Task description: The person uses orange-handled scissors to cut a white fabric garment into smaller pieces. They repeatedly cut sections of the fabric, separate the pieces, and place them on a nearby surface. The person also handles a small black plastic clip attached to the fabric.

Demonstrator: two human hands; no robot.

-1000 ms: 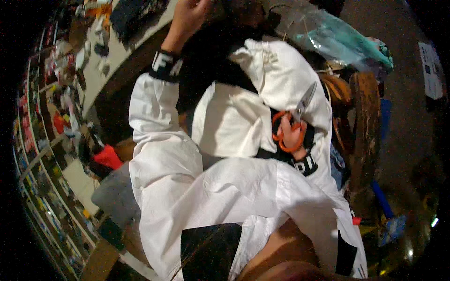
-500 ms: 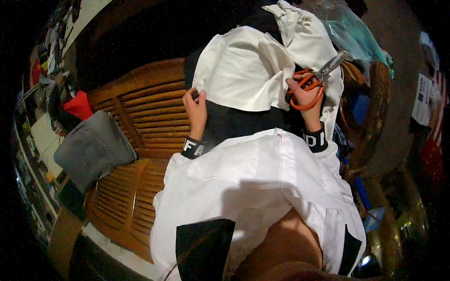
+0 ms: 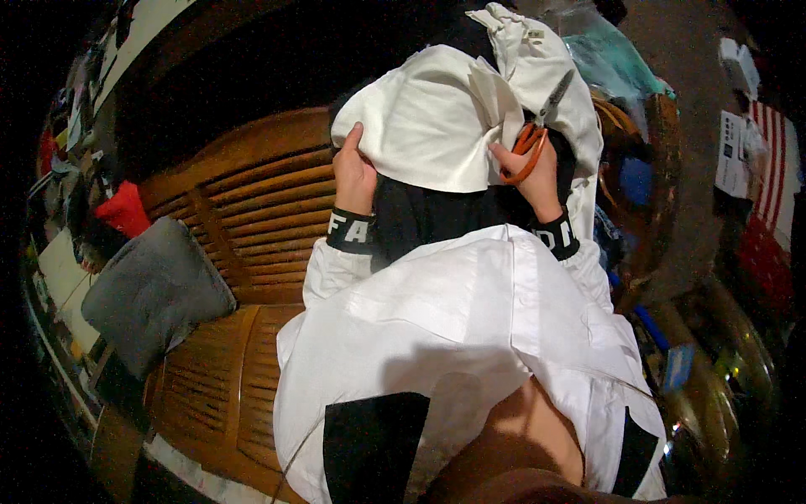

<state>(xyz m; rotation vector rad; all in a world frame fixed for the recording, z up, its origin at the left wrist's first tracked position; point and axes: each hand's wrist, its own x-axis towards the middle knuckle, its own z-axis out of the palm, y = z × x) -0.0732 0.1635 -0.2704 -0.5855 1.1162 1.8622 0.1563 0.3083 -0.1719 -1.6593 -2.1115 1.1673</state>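
Note:
A piece of white cloth [image 3: 437,126] is held up in front of me over a black garment [image 3: 437,218]. My left hand [image 3: 353,172] pinches the cloth's lower left edge. My right hand [image 3: 533,172] grips orange-handled scissors [image 3: 537,126] and also touches the cloth's right edge; the blades point up and to the right. Both wrists wear black cuffs with white lettering below white sleeves [image 3: 453,336].
A slatted wooden bench [image 3: 243,218] runs under and to the left of me. A grey cushion [image 3: 151,290] and a red item [image 3: 124,210] lie at its left. Cluttered bags and a teal plastic bag [image 3: 613,59] sit at the right.
The view swung from shelves to the bench. My left hand came down from overhead to the cloth's lower left edge. The scissors stay in my right hand, now higher beside the cloth.

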